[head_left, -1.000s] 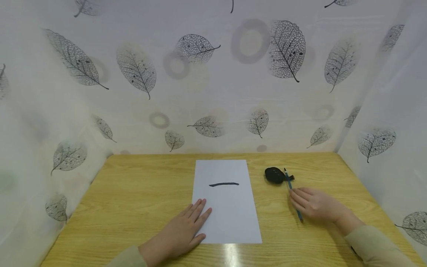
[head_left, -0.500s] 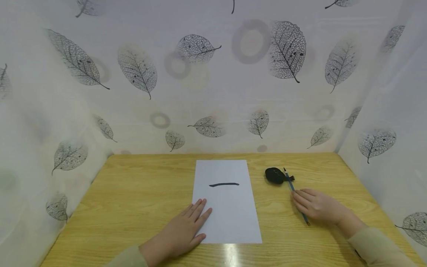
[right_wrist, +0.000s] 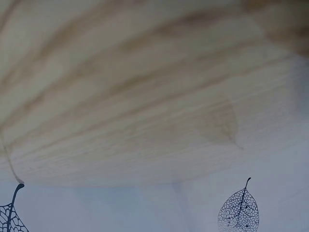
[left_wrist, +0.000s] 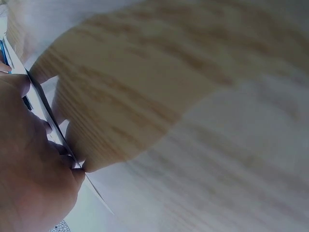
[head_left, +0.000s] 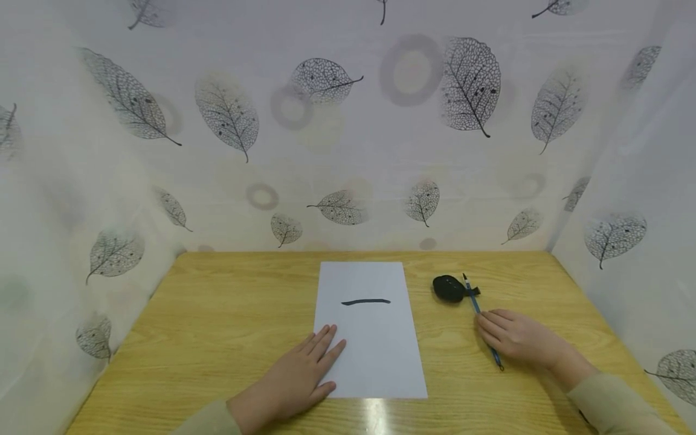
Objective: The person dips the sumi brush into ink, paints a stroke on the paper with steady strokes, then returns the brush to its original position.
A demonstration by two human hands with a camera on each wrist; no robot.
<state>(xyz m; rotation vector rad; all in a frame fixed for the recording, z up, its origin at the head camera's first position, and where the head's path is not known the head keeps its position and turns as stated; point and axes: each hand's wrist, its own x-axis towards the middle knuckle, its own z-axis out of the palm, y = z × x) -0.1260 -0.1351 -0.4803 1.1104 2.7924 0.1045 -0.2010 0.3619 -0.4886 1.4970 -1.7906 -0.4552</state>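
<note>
My left hand (head_left: 296, 377) lies with straight, slightly spread fingers on the lower left part of a white sheet of paper (head_left: 375, 356). A single black horizontal stroke (head_left: 366, 301) crosses the sheet's upper half. To the right, my right hand (head_left: 516, 338) pinches the blue shaft of a writing brush (head_left: 474, 303). The brush's dark tip points away from me, and its shaft crosses the narrow end of a black ink dish (head_left: 448, 289). In the left wrist view, the left hand (left_wrist: 34, 159) appears beside the paper's edge. The right wrist view does not show the right hand.
Both hands work over a yellow wood-grain table (head_left: 234, 302). A pale curtain with leaf prints (head_left: 348, 145) stands behind it and along both sides. The ink dish is right of the paper, with a strip of table between them.
My right hand has shifted slightly right, and the brush's near end has swung right with it. The left hand and paper stay in place.
</note>
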